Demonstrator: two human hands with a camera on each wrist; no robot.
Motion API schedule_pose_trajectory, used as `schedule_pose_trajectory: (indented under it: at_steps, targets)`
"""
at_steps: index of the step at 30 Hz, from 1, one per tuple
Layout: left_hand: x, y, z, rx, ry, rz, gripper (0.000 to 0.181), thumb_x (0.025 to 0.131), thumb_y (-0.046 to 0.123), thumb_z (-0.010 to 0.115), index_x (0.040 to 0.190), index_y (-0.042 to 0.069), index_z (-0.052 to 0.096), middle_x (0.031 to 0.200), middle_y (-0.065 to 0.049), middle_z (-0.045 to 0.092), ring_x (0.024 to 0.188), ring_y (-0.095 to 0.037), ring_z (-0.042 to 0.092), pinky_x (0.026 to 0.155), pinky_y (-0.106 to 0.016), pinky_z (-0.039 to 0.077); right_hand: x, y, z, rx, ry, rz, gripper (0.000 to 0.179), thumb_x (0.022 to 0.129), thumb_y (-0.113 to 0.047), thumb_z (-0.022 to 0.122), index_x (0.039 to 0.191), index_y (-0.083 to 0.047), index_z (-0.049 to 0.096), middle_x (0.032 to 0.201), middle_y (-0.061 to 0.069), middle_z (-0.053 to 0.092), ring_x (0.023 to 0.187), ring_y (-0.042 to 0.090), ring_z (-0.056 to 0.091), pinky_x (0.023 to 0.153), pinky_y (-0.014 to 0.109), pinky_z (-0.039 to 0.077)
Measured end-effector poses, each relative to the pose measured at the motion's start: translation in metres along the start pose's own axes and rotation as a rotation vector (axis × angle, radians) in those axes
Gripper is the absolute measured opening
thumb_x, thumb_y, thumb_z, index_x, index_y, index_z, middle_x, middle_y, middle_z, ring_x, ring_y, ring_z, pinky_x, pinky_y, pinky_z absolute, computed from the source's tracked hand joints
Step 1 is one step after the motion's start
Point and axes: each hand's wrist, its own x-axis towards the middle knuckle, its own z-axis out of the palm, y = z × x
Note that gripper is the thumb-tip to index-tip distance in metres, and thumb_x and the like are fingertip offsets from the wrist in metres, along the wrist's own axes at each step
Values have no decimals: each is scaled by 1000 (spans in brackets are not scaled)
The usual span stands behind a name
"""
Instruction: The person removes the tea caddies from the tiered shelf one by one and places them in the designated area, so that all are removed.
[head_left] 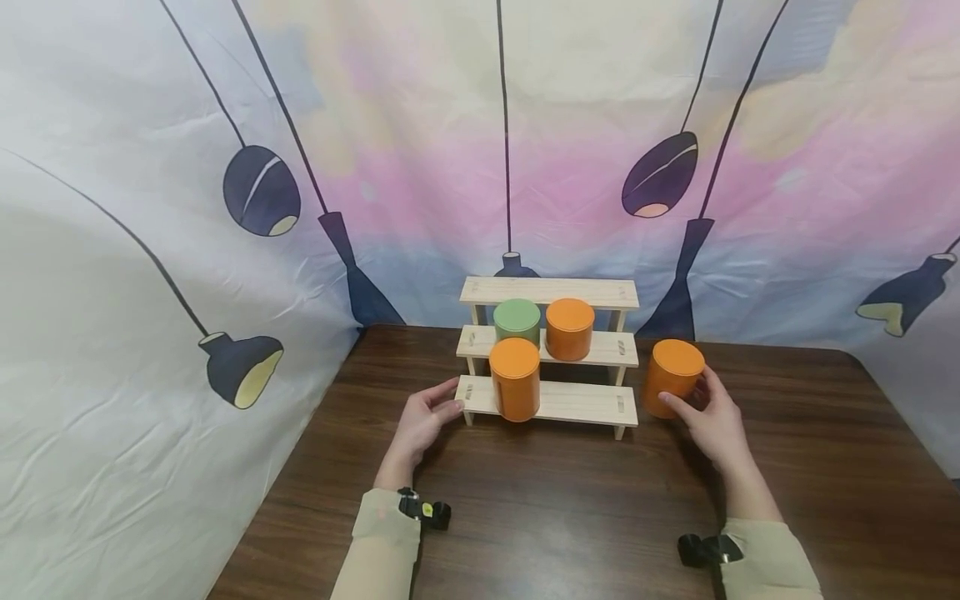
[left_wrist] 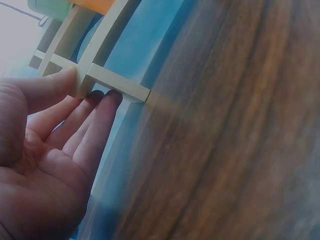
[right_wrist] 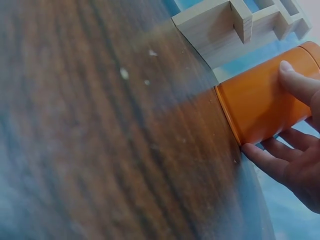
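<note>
- Near orange canister (head_left: 515, 385) partly hides middle-tier green canister (head_left: 517, 316).
- Pale-wood stepped shelf (head_left: 576, 402): left hand (head_left: 422, 421) pinches it at left.
- Right hand (head_left: 715, 421) grips smooth orange cylinder (head_left: 671, 375), right of shelf.

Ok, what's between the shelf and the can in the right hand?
Only a narrow strip of bare table, seen in the head view, between the shelf and the orange can in the right hand.

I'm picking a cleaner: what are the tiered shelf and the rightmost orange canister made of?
Tiered shelf: pale, matte, probably unvarnished wood, with visible joints and faint grain. Orange canister: perhaps painted metal, given its smooth sheen and rimmed edge; plastic is possible.
</note>
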Motion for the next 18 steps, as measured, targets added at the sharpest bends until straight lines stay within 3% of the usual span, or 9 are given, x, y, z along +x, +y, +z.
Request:
schedule_pose_trajectory:
  at_steps: [9,12,14,16,18]
  targets:
    - [1,0,1,6,9,3,49,98,4,76,146,3,65,141,-24,66,124,-33,69,100,-38,57,0,-2,-9,41,-92,61,105,99,-32,81,172,-4,11,165,35,33,147,55,39,114,68,38]
    - [1,1,1,7,8,2,49,98,4,76,146,4,66,141,-23,67,123,-32,70,100,-37,57,-1,-1,-13,52,-102,81,105,99,-31,81,171,-3,10,165,34,34,147,52,43,111,45,50]
    - [1,1,1,4,5,2,50,97,4,77,146,4,66,141,-22,67,123,-32,70,100,-37,56,-1,0,-15,59,-102,87,104,99,-32,81,171,-2,12,164,34,36,145,50,46,100,25,54]
    - [1,0,1,4,6,4,50,97,4,77,146,4,66,140,-22,67,124,-32,70,101,-38,56,0,1,-16,67,-104,89,103,99,-32,81,170,0,14,164,34,36,145,50,46,86,11,50]
    - [1,0,1,10,10,4,50,97,4,77,146,3,66,140,-22,68,124,-33,70,101,-38,56,0,2,-16,66,-107,94,102,99,-33,81,170,1,16,164,35,36,145,51,46,80,6,47]
